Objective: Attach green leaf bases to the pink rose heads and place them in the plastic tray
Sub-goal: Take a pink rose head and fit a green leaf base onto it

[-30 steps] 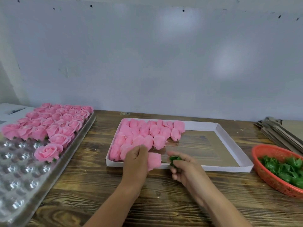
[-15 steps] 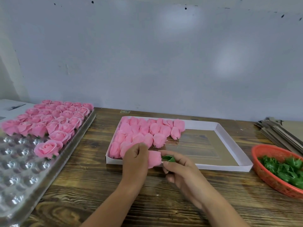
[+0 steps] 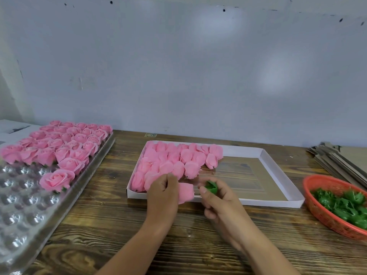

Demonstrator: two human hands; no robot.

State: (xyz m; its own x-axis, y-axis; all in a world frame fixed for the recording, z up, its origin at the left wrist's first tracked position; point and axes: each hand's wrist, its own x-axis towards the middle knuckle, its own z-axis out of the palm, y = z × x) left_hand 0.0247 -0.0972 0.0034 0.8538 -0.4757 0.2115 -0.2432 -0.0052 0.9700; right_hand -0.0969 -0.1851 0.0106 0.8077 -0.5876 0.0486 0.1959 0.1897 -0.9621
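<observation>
My left hand (image 3: 162, 195) grips a pink rose head (image 3: 186, 192) lying sideways, its base end turned to the right. My right hand (image 3: 220, 203) pinches a green leaf base (image 3: 211, 187) between thumb and fingers, a short gap right of the rose head. Both hands hover over the front edge of the white box (image 3: 278, 171), which holds several bare pink rose heads (image 3: 174, 161) in its left part. The clear plastic tray (image 3: 21, 207) lies at the left, its far rows filled with several finished roses (image 3: 59, 145).
A red basket (image 3: 321, 207) with several green leaf bases (image 3: 345, 203) sits at the right edge of the wooden table (image 3: 111, 225). Flat cardboard pieces (image 3: 337, 157) are stacked behind it. A wall stands close behind the table.
The green leaf base in my right hand touched the rose head half a second ago and now sits slightly apart to the right. My left hand has barely moved.
</observation>
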